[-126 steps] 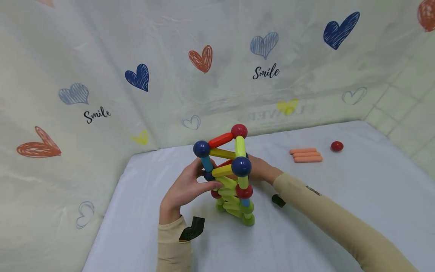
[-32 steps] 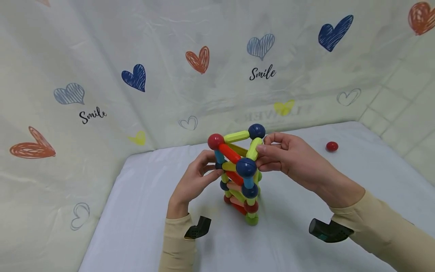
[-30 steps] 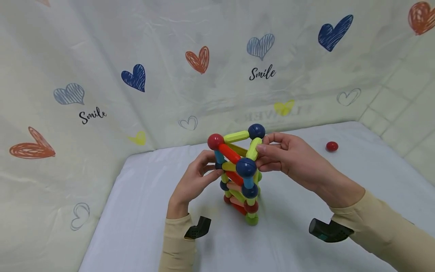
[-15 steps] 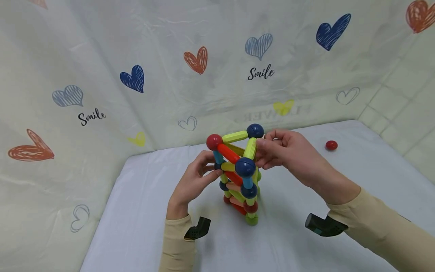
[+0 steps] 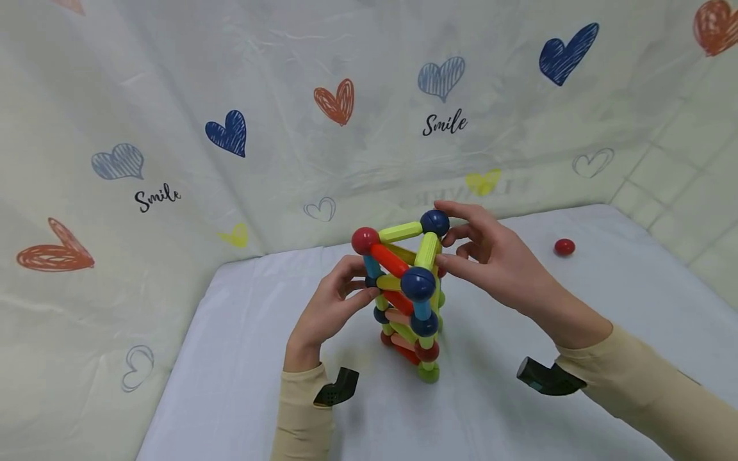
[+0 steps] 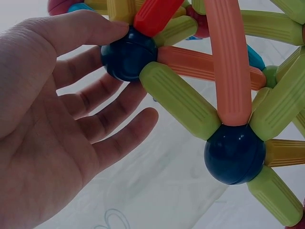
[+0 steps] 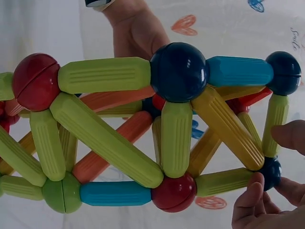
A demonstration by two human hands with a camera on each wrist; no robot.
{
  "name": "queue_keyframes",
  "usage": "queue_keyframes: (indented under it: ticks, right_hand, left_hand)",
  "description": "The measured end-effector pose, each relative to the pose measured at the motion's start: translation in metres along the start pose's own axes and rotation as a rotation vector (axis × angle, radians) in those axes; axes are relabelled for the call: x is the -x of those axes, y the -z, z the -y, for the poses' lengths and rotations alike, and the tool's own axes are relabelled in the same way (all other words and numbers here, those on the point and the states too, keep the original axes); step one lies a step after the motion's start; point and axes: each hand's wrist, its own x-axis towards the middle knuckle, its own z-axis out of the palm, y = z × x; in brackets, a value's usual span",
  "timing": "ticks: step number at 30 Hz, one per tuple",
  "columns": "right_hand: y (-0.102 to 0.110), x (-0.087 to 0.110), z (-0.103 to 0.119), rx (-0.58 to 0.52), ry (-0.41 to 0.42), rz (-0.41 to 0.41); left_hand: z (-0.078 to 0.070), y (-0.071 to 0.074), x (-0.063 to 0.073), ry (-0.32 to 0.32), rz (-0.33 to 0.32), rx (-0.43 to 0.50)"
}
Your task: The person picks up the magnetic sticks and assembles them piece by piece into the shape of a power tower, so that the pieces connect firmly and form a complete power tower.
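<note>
A tower of magnetic sticks and balls [image 5: 389,259] stands upright on the table, with lime, yellow, red, blue and orange sticks between coloured balls. My left hand [image 5: 325,307] steadies its left side, thumb and fingers pinching a small dark blue ball [image 6: 129,56] one level below the top. At the upper right corner, my right hand [image 5: 498,259] has its fingers around the top rear dark blue ball [image 5: 435,223]. Its thumb touches the lime stick [image 5: 426,251] beside that ball, as the right wrist view also shows. The tower's far side is mostly hidden in the head view.
A loose red ball [image 5: 564,247] lies at the back right of the white-covered table [image 5: 230,358]. Behind it hangs a pale cloth [image 5: 259,77] printed with hearts. Each wrist carries a small black camera [image 5: 337,387].
Since the oldest frame the tower has turned and my right hand has come from behind it to its upper right. Just now those fingers shift from the lime stick to the rear blue ball.
</note>
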Motion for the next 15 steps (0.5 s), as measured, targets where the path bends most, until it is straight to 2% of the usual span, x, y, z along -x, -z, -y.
queue_keyframes:
  ticks: [10,13,15]
  right_hand:
    - [-0.0009,0.0018,0.0011,-0.053,-0.027,0.014]
    - [0.0023,0.0032,-0.0028,-0.063,-0.039,-0.012]
    - [0.0074,0.0048,-0.0082,-0.067,-0.083,-0.049]
  left_hand:
    - [0.0008,0.0008,0.0000,-0.002,0.004,-0.003]
    - [0.0001,0.0006,0.0002,0.003,0.001,-0.001]
    - [-0.0005,0.0003,0.0004,0.006,0.000,0.000]
